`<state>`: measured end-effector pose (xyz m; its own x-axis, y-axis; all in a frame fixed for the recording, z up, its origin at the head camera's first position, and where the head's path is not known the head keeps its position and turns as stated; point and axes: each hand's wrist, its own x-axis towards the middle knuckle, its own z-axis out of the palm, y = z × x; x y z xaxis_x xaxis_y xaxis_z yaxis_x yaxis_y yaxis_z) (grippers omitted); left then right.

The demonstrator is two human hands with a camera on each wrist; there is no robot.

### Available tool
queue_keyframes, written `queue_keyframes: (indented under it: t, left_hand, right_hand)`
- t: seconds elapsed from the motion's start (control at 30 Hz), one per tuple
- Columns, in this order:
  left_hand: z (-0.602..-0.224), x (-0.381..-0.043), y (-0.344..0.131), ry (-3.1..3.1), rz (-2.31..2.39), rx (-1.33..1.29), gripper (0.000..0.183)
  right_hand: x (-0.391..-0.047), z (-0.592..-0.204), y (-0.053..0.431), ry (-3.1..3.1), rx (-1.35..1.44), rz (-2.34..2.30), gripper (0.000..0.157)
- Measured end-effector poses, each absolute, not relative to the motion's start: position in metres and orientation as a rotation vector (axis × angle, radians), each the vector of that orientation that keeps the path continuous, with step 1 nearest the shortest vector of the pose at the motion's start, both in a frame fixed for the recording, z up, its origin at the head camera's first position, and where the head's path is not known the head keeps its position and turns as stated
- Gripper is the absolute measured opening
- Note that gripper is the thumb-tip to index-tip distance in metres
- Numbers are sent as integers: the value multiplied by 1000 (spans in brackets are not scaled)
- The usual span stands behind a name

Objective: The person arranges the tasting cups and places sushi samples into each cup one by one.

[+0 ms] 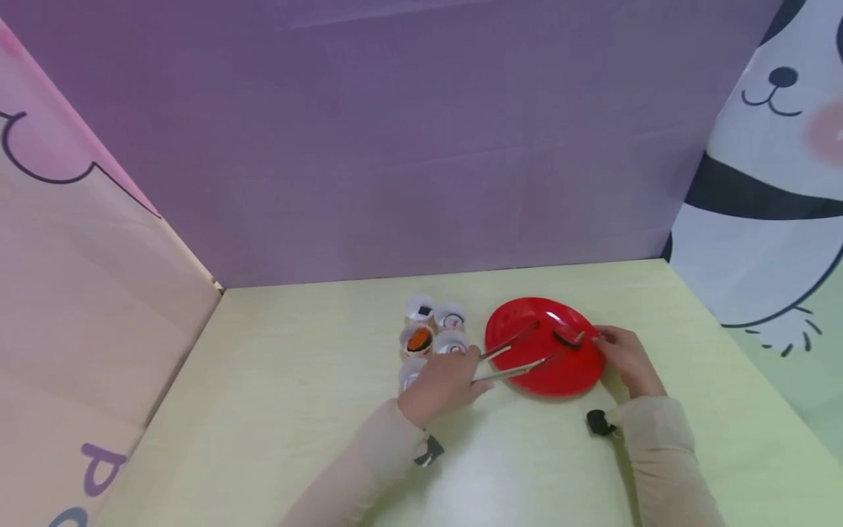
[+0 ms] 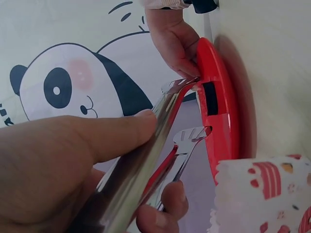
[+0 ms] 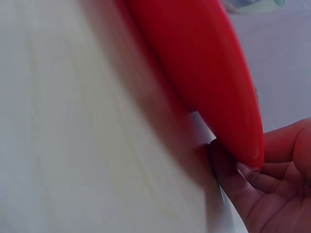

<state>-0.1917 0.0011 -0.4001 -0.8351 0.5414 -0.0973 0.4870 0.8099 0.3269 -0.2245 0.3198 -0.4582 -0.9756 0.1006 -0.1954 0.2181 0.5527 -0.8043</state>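
My left hand [image 1: 443, 386] holds a pair of metal tongs [image 1: 520, 369], thumb on one arm and fingers around the other. The tongs reach over a red plate [image 1: 546, 380], their tips spread apart. On the plate lies a small piece with a black band [image 1: 568, 339], close to the tips; it looks like toy sushi. At the plate's right edge, my right hand [image 1: 626, 357] pinches the rim between thumb and fingers. The right wrist view shows that rim [image 3: 243, 141] held above the table, with fingers underneath.
Left of the plate, several small white cups [image 1: 420, 306] stand grouped, one holding an orange-topped piece [image 1: 419, 339]. My left hand partly covers the nearest cups. A printed cup [image 2: 267, 194] shows in the left wrist view. A purple wall [image 1: 421, 161] rises behind the table [image 1: 283, 380].
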Motion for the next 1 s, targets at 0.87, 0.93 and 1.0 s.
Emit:
queue_keyframes:
  t: [0.87,0.93,1.0]
  left_hand:
    - [-411,-199,45,2800,375,674,46]
    - [-411,-198,47,2806,366,659,44]
    - [-410,-197,49,2805,365,640,46]
  right_hand:
    - [-226,-460,319,2692,272,-1385,43]
    - [-226,-460,319,2702,263,-1386,42]
    - [-226,-459,319,2698,268,-1385,43]
